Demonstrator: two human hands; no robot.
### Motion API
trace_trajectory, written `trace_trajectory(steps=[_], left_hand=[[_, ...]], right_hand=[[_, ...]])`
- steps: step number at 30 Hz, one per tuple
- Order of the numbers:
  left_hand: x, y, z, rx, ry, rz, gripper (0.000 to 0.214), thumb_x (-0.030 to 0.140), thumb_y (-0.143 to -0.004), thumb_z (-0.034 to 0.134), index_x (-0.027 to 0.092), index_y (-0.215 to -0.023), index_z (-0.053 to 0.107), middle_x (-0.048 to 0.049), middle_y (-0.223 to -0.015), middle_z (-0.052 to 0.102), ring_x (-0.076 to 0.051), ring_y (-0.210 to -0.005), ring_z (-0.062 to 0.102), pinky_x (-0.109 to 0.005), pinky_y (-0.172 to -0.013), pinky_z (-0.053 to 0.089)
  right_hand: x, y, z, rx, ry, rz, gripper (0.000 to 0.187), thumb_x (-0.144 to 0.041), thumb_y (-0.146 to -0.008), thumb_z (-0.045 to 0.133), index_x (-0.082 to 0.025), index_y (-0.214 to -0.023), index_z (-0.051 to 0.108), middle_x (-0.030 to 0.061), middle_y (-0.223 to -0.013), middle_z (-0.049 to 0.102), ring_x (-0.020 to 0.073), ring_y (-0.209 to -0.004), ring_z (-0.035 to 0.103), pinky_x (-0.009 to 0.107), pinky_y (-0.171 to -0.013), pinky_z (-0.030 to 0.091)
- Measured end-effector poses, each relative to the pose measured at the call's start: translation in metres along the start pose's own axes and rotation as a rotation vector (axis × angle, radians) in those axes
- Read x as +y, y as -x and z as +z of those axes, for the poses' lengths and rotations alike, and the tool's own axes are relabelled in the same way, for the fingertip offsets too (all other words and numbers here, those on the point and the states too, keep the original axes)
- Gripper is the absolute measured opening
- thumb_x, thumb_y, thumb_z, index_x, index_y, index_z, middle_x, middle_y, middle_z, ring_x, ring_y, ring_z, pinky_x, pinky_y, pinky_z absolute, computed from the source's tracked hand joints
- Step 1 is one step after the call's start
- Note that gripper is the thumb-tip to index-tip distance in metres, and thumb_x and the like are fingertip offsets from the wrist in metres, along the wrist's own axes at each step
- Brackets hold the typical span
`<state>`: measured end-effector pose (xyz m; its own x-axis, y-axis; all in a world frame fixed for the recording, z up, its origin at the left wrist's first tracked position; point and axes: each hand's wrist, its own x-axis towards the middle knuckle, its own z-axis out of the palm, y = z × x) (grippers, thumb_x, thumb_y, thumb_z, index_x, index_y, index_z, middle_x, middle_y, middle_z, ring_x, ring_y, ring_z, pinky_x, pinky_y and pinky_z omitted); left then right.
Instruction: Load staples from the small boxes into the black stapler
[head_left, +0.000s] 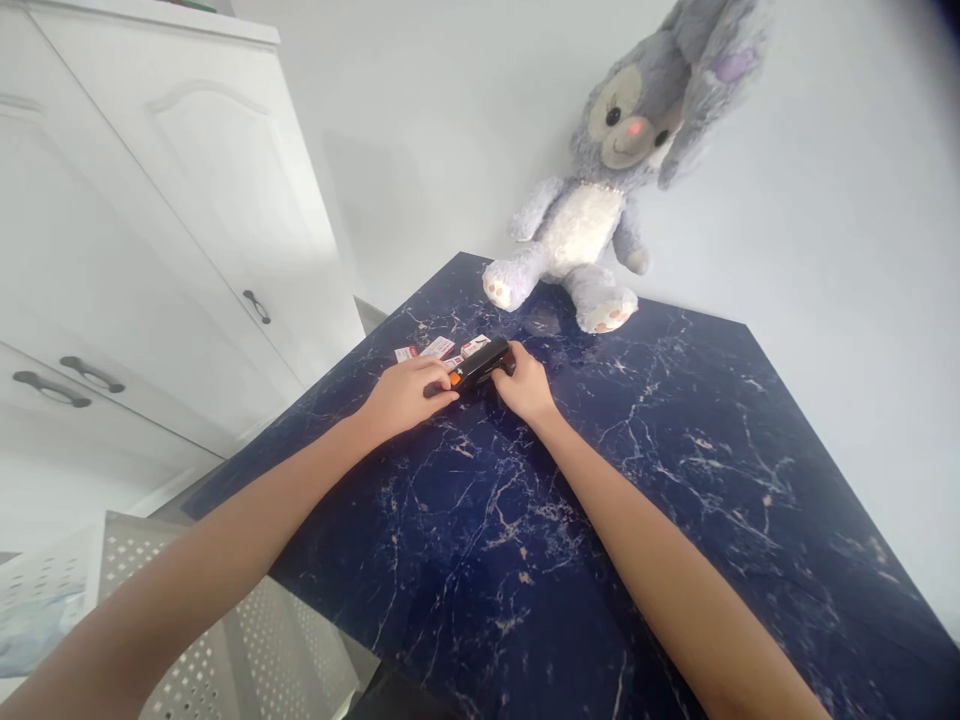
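Between my two hands is a black elongated device with an orange part (481, 364), just above the table. My left hand (409, 397) is closed around its near left end, by the orange part. At the other end, my right hand (526, 383) grips it with bent fingers. The device's underside is mostly hidden, and its exact kind is unclear. Several small red-and-white boxes or cards (438, 347) lie just behind my left hand, partly covered by it and by the device.
A blue marbled table (510, 560) spreads below my arms. At its back a grey plush rabbit (581, 230) sits against the wall. White cabinets (187, 200) stand on the left. Lower left, beside the table, is a perforated white basket (277, 640).
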<state>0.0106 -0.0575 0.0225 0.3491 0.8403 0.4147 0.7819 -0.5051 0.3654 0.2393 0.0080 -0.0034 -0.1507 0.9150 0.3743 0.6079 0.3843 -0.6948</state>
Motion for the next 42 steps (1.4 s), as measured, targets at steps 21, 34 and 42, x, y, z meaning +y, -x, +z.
trace_trajectory(steps=[21,34,42], left_hand=[[0.012,0.009,0.007,0.099,-0.180,-0.004,0.021,0.039,-0.096,0.063,0.030,-0.104,0.080,-0.0005,-0.115,0.078,-0.026,-0.109,0.073,-0.041,-0.089,0.060],[0.015,0.009,0.003,0.082,-0.160,-0.043,0.018,0.034,-0.092,0.063,0.023,-0.099,0.075,-0.0081,-0.102,0.076,-0.029,-0.095,0.072,-0.039,-0.073,0.056],[0.013,0.009,0.003,0.073,-0.174,0.032,0.018,0.028,-0.093,0.060,0.020,-0.098,0.075,-0.0093,-0.099,0.076,-0.029,-0.093,0.071,-0.040,-0.073,0.054]], right_hand=[[0.019,-0.008,-0.009,-0.114,-0.241,0.079,0.036,-0.015,-0.078,0.050,-0.022,-0.107,0.069,0.0026,-0.107,0.077,0.0198,-0.102,0.071,0.040,-0.103,0.051],[0.025,-0.033,-0.026,-0.377,-0.388,0.175,0.025,-0.037,-0.082,0.059,-0.018,-0.092,0.071,-0.0009,-0.082,0.071,0.0133,-0.077,0.063,0.026,-0.077,0.053],[0.006,-0.029,-0.040,-0.478,-0.577,0.461,0.022,-0.015,-0.076,0.072,-0.016,-0.098,0.071,0.0051,-0.091,0.076,0.0145,-0.079,0.072,0.030,-0.082,0.062]])
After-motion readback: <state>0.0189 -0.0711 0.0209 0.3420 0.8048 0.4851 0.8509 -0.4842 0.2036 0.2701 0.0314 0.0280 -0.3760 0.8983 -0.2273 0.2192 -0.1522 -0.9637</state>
